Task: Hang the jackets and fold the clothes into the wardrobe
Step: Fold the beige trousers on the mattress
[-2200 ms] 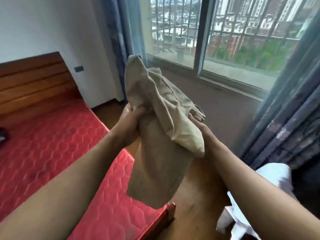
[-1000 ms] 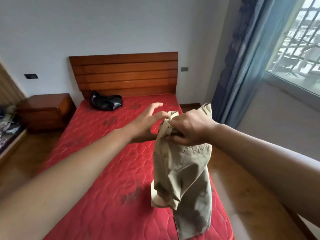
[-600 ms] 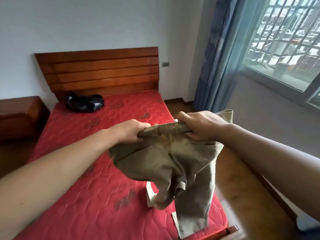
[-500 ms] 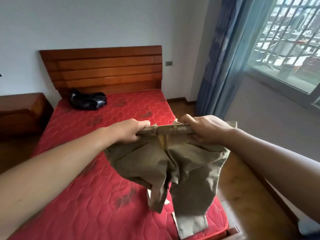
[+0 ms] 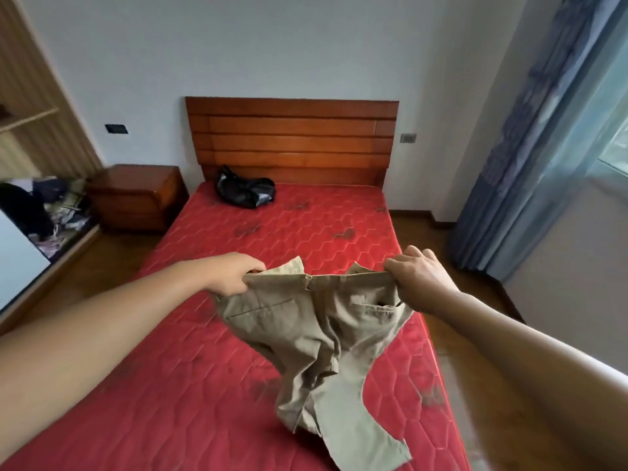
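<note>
A pair of khaki trousers hangs spread by its waistband above the red mattress. My left hand grips the waistband's left end and my right hand grips its right end, the band stretched nearly straight between them. The legs droop down crumpled, and their lower ends touch the mattress near its front right part. An open wardrobe with pale striped panels stands at the far left, with dark clothes piled in its lower part.
A black bag lies on the mattress by the wooden headboard. A wooden nightstand stands left of the bed. Blue curtains and a window are on the right, with wooden floor on both sides of the bed.
My left hand took hold of the waistband, and both hands moved apart, stretching the trousers wide. The view turned from the window toward the bed and wardrobe.
</note>
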{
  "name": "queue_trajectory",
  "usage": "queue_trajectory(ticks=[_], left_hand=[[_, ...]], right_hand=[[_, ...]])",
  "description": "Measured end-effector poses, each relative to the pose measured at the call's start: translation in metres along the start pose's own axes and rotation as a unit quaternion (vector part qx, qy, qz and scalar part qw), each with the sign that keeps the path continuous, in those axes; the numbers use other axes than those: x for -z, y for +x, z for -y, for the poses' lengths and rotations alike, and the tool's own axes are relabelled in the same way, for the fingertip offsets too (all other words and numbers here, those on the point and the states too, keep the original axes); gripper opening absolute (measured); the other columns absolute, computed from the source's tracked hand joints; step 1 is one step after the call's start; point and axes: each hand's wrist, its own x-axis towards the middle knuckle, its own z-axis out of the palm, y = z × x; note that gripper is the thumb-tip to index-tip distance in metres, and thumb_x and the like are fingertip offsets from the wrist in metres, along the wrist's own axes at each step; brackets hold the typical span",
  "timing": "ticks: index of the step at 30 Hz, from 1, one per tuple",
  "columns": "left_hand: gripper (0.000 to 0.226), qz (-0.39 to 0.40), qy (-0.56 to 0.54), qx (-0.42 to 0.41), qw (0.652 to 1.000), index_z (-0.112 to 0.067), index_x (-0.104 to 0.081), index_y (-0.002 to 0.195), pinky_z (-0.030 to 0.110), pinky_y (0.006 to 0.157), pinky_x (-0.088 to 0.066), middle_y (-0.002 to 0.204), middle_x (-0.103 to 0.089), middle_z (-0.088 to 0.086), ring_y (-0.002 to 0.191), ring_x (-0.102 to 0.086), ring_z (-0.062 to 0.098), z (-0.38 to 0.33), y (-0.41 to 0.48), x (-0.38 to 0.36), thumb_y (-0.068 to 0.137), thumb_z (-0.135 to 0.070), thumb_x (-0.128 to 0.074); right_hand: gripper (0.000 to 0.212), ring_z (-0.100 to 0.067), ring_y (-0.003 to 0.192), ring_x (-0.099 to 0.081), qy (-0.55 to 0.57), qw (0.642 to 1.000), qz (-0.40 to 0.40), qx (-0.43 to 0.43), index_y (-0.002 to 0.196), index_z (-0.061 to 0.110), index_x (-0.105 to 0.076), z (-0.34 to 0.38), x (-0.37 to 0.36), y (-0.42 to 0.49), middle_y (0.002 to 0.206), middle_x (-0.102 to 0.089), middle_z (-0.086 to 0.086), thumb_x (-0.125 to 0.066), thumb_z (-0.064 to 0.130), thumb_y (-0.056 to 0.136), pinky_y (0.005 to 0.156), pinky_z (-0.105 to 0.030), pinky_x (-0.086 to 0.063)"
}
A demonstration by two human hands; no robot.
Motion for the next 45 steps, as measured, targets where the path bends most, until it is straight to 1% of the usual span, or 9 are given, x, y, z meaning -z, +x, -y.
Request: queue_trajectory(ticks=[9,14,18,23,27,33,36,39,45], left_hand=[[0.059,0.149,-0.285,-0.019,0.947,-0.031,-0.05,0.141,0.038,0.09,-0.06,0.122,-0.067,-0.006,0.104,-0.071,0.011,-0.073,-0.023,0.031,0.089,-0.035,-0.077],[0.085,-0.23,-0.156,-0.046,0.96,-0.043,-0.023,0.157,0.027,0.107,-0.039,0.154,-0.037,-0.004,0.137,-0.042,0.013,-0.087,0.007,0.072,0.092,-0.02,-0.073],[0.091,-0.258,-0.033,-0.128,0.957,-0.048,-0.029,0.15,0.033,0.114,-0.027,0.163,-0.01,-0.006,0.152,-0.012,0.02,-0.114,0.038,0.107,0.082,-0.019,-0.082],[0.048,-0.215,-0.03,-0.228,0.949,-0.023,-0.05,0.119,0.043,0.095,-0.053,0.118,-0.063,-0.002,0.112,-0.061,0.019,-0.145,0.055,0.122,0.082,-0.022,-0.08],[0.035,-0.19,-0.005,-0.231,0.954,-0.026,-0.044,0.11,0.033,0.073,-0.05,0.099,-0.063,-0.005,0.081,-0.06,0.008,-0.148,0.057,0.118,0.09,-0.01,-0.067],[0.029,-0.231,0.056,-0.244,0.94,-0.029,-0.049,0.106,0.041,0.078,-0.053,0.096,-0.06,-0.004,0.085,-0.058,0.016,-0.146,0.055,0.125,0.094,-0.006,-0.062],[0.024,-0.236,0.084,-0.254,0.934,-0.025,-0.055,0.106,0.045,0.079,-0.054,0.096,-0.06,-0.002,0.088,-0.061,0.02,-0.145,0.048,0.137,0.094,-0.005,-0.063],[0.029,-0.236,0.104,-0.229,0.939,-0.028,-0.059,0.111,0.047,0.083,-0.053,0.101,-0.061,-0.003,0.093,-0.061,0.021,-0.137,0.037,0.151,0.094,-0.004,-0.061],[0.04,-0.258,0.115,-0.162,0.945,-0.03,-0.068,0.114,0.046,0.087,-0.05,0.106,-0.057,-0.001,0.101,-0.059,0.022,-0.098,0.003,0.178,0.096,0.002,-0.053]], right_hand=[[0.025,-0.019,0.083,-0.046,0.188,0.963,-0.192,-0.016,0.095,0.012,-0.066,0.004,0.046,0.05,0.111,-0.045,-0.006,-0.067,-0.007,0.078,0.058,-0.038,-0.053],[0.019,-0.016,0.098,-0.053,0.285,0.923,-0.238,0.1,0.079,0.008,-0.067,0.018,0.068,0.052,0.123,-0.042,-0.005,-0.071,-0.01,0.08,0.073,-0.015,-0.046],[0.018,-0.024,0.115,-0.051,0.262,0.925,-0.226,0.155,0.081,0.009,-0.069,0.023,0.079,0.042,0.139,-0.039,-0.013,-0.072,-0.009,0.08,0.08,-0.021,-0.047],[0.016,-0.028,0.118,-0.056,0.24,0.928,-0.229,0.17,0.082,0.009,-0.071,0.007,0.079,0.024,0.14,-0.04,-0.017,-0.074,-0.007,0.08,0.082,-0.03,-0.054],[0.02,-0.022,0.104,-0.059,0.252,0.93,-0.241,0.117,0.084,0.011,-0.074,-0.012,0.07,0.014,0.121,-0.05,-0.011,-0.07,-0.008,0.083,0.075,-0.033,-0.057],[0.025,-0.008,0.072,-0.062,0.338,0.93,-0.142,-0.028,0.116,0.029,-0.063,-0.022,0.062,-0.012,0.089,-0.068,0.009,-0.051,0.02,0.097,0.069,-0.04,-0.054],[0.042,-0.016,0.083,-0.067,0.319,0.933,-0.133,-0.097,0.128,0.035,-0.044,-0.001,0.047,-0.022,0.107,-0.067,0.008,-0.06,0.052,0.094,0.075,-0.041,-0.057],[0.047,-0.034,0.096,-0.067,0.213,0.963,-0.134,-0.092,0.131,0.029,-0.037,0.018,0.009,-0.03,0.126,-0.059,-0.001,-0.062,0.038,0.092,0.069,-0.044,-0.056],[0.064,-0.028,0.126,-0.051,0.106,0.984,0.07,-0.124,0.133,0.036,-0.049,0.001,-0.062,-0.043,0.135,-0.047,0.005,-0.042,0.078,0.086,0.093,-0.044,-0.051]])
